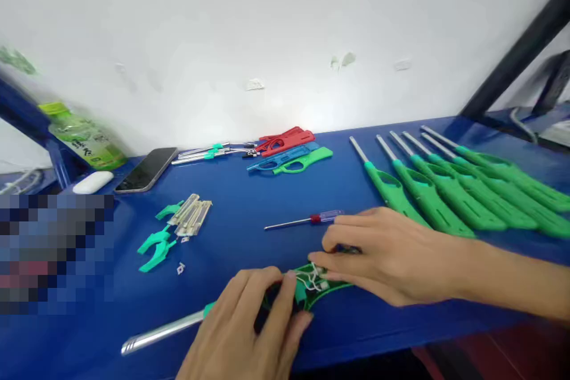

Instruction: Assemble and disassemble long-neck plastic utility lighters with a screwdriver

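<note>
An opened green lighter casing (pixel 332 290) with white wires inside lies near the table's front edge, its silver tube (pixel 162 332) pointing left. My left hand (pixel 253 320) is wrapped over the middle of this lighter. At the casing's right part, my right hand (pixel 383 255) has its fingers closed around the inner parts; the small piece between the fingertips is mostly hidden. Just behind that hand lies a screwdriver (pixel 305 219) with a red and clear handle. Teal triggers (pixel 155 246) and clear fuel tanks (pixel 191 215) rest to the left.
Several assembled green lighters (pixel 427 196) lie at the right. Red casing halves (pixel 287 141), blue and green ones, and metal tubes (pixel 200 154) are along the wall. A phone (pixel 146 170), white case (pixel 92 183) and bottle (pixel 84 136) stand or lie back left.
</note>
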Demonstrator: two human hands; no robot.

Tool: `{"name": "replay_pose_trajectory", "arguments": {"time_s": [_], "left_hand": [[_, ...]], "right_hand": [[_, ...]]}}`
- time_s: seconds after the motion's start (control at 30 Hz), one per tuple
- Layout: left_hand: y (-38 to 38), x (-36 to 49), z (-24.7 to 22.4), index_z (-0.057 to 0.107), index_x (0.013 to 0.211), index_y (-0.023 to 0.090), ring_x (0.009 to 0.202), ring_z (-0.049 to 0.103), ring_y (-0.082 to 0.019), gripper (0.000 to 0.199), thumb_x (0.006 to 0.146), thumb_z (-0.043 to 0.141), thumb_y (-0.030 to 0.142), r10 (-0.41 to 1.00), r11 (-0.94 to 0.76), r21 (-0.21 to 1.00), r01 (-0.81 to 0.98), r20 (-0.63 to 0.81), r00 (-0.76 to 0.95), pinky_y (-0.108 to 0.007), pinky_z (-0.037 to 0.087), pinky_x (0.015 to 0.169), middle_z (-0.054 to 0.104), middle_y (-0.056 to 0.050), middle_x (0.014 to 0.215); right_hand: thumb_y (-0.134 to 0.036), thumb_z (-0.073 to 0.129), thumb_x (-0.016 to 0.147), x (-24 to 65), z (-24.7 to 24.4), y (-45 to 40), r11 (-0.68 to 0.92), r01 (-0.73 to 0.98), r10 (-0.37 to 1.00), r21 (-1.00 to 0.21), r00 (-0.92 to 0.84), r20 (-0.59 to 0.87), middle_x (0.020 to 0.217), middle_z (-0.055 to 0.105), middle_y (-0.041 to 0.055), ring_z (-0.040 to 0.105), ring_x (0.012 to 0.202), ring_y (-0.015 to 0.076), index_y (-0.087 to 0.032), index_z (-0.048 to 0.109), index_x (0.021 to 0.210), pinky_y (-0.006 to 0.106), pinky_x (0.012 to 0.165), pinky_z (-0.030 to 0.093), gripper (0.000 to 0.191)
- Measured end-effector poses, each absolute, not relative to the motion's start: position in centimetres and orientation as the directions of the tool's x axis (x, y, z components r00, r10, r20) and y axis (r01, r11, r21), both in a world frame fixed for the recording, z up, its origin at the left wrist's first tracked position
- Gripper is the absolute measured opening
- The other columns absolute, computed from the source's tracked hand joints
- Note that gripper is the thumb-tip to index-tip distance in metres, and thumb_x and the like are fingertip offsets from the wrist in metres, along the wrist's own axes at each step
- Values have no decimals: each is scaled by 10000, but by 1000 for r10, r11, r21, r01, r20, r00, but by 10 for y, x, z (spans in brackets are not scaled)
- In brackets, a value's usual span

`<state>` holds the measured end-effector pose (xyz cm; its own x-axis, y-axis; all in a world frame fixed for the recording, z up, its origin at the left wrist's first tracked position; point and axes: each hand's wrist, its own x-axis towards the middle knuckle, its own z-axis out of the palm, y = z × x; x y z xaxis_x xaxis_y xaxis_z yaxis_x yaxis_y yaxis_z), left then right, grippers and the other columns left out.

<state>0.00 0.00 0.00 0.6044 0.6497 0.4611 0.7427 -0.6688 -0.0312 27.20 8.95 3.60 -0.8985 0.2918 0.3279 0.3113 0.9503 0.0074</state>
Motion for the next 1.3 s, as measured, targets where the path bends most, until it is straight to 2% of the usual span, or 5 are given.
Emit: {"name": "replay_pose_trajectory", "arguments": {"time_s": [0.37,0.53,0.73,1.07,1.3], "left_hand": [[1,0,3,595,1378,162,1000,720,-247,284,1109,528,225,683,-669,55,742,440,583,-390,698,820,671,-121,1173],[0,-3,0,576,1378,175,1090,721,-275,284,1113,513,255,708,-646,50,762,413,573,-456,691,920,662,-137,1235],[0,-5,-2,559,1394,160,1135,720,-309,308,1106,511,258,717,-618,-14,786,402,570,-474,694,914,663,-158,1257],[1,-1,2,551,1393,163,1105,717,-294,303,1111,491,254,714,-625,-5,780,401,574,-454,687,912,672,-147,1238],[0,0,3,559,1367,156,1080,707,-285,284,1097,512,229,702,-634,-2,774,420,576,-436,674,917,668,-140,1219]], "right_hand": [[-293,427,1160,274,44,82,943,332,313,33,-915,256,962,665,40,597,797,187,-174,711,1297,333,600,386,336],[-154,638,984,274,42,81,935,337,313,108,-930,191,1045,679,52,613,882,205,-169,661,1384,339,584,388,401],[-89,660,865,273,39,81,920,317,270,232,-939,213,1024,668,68,621,970,228,-113,640,1409,345,610,433,545],[-122,436,1107,268,38,77,915,308,249,261,-939,238,942,652,49,628,866,202,-92,682,1322,357,575,450,328],[-125,487,1086,264,33,73,895,331,261,300,-932,250,955,649,53,602,814,211,-62,697,1298,378,551,455,305]]}}
